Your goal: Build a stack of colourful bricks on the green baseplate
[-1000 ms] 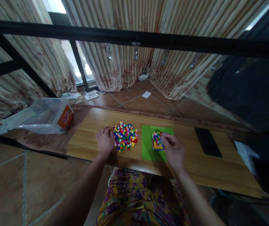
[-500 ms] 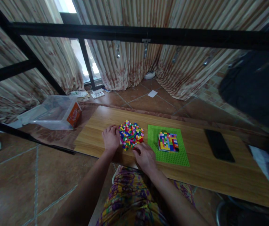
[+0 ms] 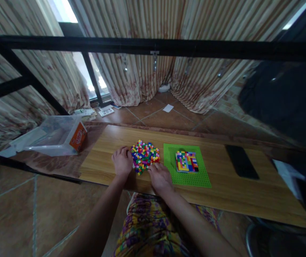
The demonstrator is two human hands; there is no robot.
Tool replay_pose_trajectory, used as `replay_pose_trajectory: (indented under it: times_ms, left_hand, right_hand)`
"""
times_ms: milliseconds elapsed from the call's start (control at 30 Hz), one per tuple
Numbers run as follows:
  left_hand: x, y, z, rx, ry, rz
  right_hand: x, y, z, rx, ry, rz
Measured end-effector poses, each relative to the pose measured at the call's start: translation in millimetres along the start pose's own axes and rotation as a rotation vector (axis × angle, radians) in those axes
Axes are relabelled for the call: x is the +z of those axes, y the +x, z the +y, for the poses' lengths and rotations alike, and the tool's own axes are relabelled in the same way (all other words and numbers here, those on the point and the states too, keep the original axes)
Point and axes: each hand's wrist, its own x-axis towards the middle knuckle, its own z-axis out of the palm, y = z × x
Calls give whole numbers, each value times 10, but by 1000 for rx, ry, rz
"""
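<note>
A loose pile of small coloured building bricks (image 3: pixel 144 155) lies on the wooden board between my hands. My left hand (image 3: pixel 122 163) rests at the pile's left edge, its fingers bent and slightly apart, with no brick visible in them. At the pile's lower right edge, my right hand (image 3: pixel 160 177) has its fingertips drawn together among the bricks; whatever they pinch is too small to make out. To the right of that hand lies a green baseplate (image 3: pixel 205 178), bearing a low multicoloured brick build (image 3: pixel 187 162).
A black phone-like slab (image 3: pixel 241 161) lies farther right on the wooden board (image 3: pixel 270 200). Left of the board stands a clear plastic bin (image 3: pixel 54 137) with an orange label. A black metal bar (image 3: pixel 115 44) crosses above, and curtains hang behind.
The whole view has shifted slightly, with the scene sliding left. My right hand's fingertips have come closer together at the pile's edge. My left hand stays beside the pile.
</note>
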Motion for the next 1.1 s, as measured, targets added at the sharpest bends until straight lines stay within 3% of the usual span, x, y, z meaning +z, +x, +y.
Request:
replay_pose_trajectory:
  times_ms: [233, 400, 500, 600, 767, 867, 1100]
  left_hand:
    - [-1, 11, -23, 36, 9, 16]
    - [-8, 25, -27, 38, 0, 8]
    - [-4, 35, -29, 31, 2, 4]
    - [11, 44, -42, 31, 12, 9]
    - [40, 56, -75, 45, -8, 22]
    - [46, 60, -85, 55, 1, 31]
    - [38, 71, -88, 59, 32, 31]
  right_hand:
    - [46, 27, -8, -19, -47, 42]
    - [-201, -97, 45, 46, 159, 170]
    - [-440, -216, 278, 125, 311, 327]
    - [-638, -321, 680, 245, 350, 464]
    - [-727, -351, 1304, 462, 270, 547]
    - [-684, -272, 1441, 481, 280, 512]
    - [-672, -120, 1450, 500, 327, 482]
